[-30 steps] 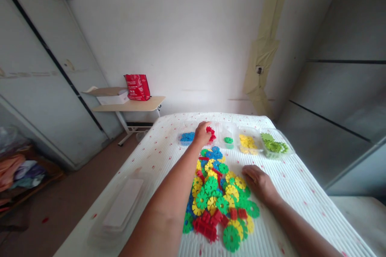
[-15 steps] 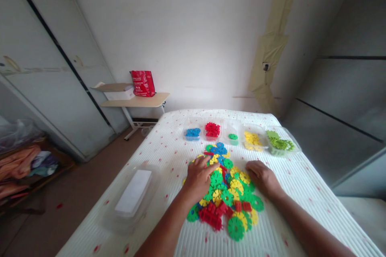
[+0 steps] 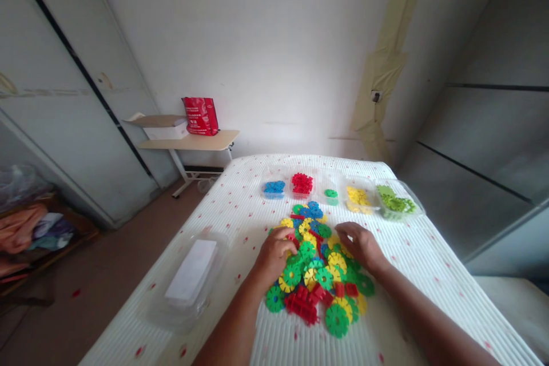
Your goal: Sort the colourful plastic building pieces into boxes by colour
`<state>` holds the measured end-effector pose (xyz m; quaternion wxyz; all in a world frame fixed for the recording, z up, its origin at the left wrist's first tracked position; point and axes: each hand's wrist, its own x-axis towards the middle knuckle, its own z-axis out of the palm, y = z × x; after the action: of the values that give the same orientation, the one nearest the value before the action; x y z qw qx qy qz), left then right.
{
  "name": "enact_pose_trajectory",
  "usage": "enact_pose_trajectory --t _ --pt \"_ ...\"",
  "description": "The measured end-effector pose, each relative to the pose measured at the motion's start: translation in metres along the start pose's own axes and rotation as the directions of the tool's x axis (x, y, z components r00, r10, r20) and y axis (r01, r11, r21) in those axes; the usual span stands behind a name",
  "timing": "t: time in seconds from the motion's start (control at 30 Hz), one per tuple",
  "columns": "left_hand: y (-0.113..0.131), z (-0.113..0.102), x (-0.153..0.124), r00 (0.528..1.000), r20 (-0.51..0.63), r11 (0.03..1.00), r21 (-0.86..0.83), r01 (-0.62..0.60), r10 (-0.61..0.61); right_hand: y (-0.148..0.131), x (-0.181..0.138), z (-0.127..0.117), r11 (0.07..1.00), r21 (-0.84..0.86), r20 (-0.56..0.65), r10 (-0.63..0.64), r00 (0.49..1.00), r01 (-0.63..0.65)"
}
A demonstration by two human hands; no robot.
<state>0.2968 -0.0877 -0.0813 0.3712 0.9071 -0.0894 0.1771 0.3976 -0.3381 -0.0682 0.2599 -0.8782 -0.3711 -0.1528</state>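
A heap of flat plastic snowflake pieces (image 3: 318, 280) in green, yellow, red and blue lies on the white ribbed mat (image 3: 240, 211). My left hand (image 3: 274, 253) sits at the heap's left edge, fingers curled in a pinch beside a red piece; what it grips is hidden. On the heap's upper right rests my right hand (image 3: 361, 245), its fingers loosely spread over yellow and green pieces. Behind the heap stands a row of clear trays, each with one colour: blue (image 3: 273, 187), red (image 3: 302, 183), dark green (image 3: 330, 194), yellow (image 3: 358, 198), light green (image 3: 397, 205).
A clear lidded box (image 3: 191, 275) with a white sheet inside lies on the mat's left side. Beyond the mat's far left stands a small wooden table (image 3: 189, 142) with a red bag (image 3: 200, 115) and a cardboard box. Clothes lie on the floor at far left.
My left hand drew back from the red tray to the left side of the heap and curled its fingers. My right hand slid slightly left over the heap.
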Motion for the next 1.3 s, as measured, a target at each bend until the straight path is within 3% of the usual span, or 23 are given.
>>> enact_pose_trajectory --t 0.1,0.2,0.3,0.47,0.63,1.0,1.17,1.3 --pt "-0.004 -0.004 0.0 0.997 -0.047 0.998 -0.018 0.055 -0.056 -0.031 0.019 0.007 1.0 -0.005 0.118 0.023 0.993 -0.022" --pt "-0.008 -0.007 -0.001 0.993 -0.059 0.994 -0.038 0.101 -0.103 -0.056 0.035 0.017 0.979 -0.191 0.273 0.129 0.953 -0.077" --pt "-0.012 -0.008 -0.001 0.992 -0.059 0.992 -0.065 0.108 -0.112 -0.067 0.044 0.026 0.917 -0.388 0.34 0.234 0.911 -0.091" --pt "-0.013 -0.006 0.002 0.99 -0.103 0.993 -0.071 0.09 -0.098 -0.065 0.054 0.028 0.884 -0.458 0.355 0.277 0.893 -0.092" --pt "-0.008 -0.008 0.006 0.988 -0.114 0.994 -0.042 0.1 -0.104 -0.071 0.078 0.025 0.913 -0.398 0.302 0.227 0.926 -0.094" --pt "-0.02 -0.004 0.002 0.972 -0.099 0.976 -0.075 0.206 -0.213 -0.078 0.11 0.059 0.907 -0.421 0.387 0.207 0.898 -0.027" --pt "-0.02 -0.003 0.003 0.975 -0.101 0.98 -0.038 0.195 -0.198 -0.082 0.112 0.058 0.914 -0.405 0.427 0.178 0.887 0.012" --pt "-0.019 -0.002 0.003 0.972 -0.104 0.978 -0.029 0.208 -0.21 -0.088 0.119 0.051 0.916 -0.398 0.383 0.208 0.9 -0.043"
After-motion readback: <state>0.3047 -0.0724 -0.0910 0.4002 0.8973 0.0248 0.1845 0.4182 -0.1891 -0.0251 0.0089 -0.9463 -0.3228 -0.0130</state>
